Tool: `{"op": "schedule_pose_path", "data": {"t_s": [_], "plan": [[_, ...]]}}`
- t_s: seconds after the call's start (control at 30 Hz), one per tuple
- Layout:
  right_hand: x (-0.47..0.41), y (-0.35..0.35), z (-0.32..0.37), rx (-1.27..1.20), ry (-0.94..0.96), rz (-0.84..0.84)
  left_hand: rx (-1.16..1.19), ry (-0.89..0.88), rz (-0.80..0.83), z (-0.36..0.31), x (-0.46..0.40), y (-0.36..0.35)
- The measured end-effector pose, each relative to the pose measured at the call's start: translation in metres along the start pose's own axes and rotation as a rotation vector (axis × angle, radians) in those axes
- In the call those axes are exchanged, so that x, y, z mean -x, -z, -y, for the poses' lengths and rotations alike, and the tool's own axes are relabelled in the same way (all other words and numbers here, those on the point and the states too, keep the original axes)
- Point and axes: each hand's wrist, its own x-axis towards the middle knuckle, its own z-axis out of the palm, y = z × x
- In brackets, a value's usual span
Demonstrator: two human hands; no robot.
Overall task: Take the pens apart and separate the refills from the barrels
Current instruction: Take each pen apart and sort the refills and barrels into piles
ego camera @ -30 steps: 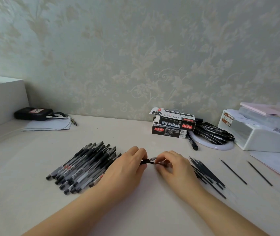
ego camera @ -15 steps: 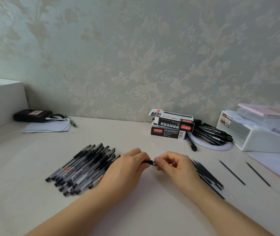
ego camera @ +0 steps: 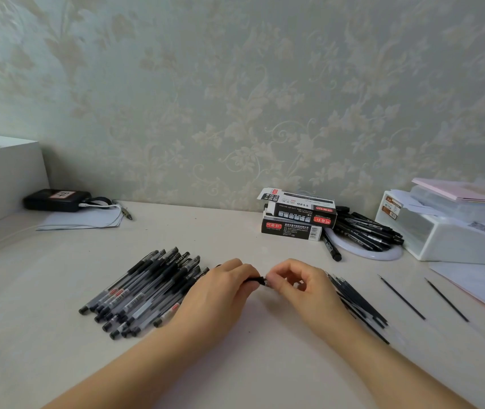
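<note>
A person's left hand (ego camera: 220, 293) and right hand (ego camera: 300, 286) are meeting just above the pale cream worktop (ego camera: 58, 364), forearms reaching in from the lower edge. The left hand's fingers are curling around the black barrel of a slim gel pen (ego camera: 255, 280), while the right hand's thumb and forefinger are pinching the pen's tip end, the other fingers bending loosely. Only a short black stretch of the pen is showing between the hands. A heap of clear-bodied black-capped pens (ego camera: 143, 293) is lying just left of the left hand, and a fan of thin black refills (ego camera: 359, 302) is lying just right of the right wrist. Compared with half a second ago, the grips are staying the same and the hands are sitting slightly closer together.
</note>
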Motion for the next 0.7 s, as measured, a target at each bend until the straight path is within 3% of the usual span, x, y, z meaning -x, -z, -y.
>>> {"op": "schedule_pose_path", "data": {"t_s": [0.7], "plan": [[0.0013,-0.0009,0.0054,-0.077,-0.041,-0.038,0.019,-0.018,0.008,0.0017,-0.0004,-0.0032]]}}
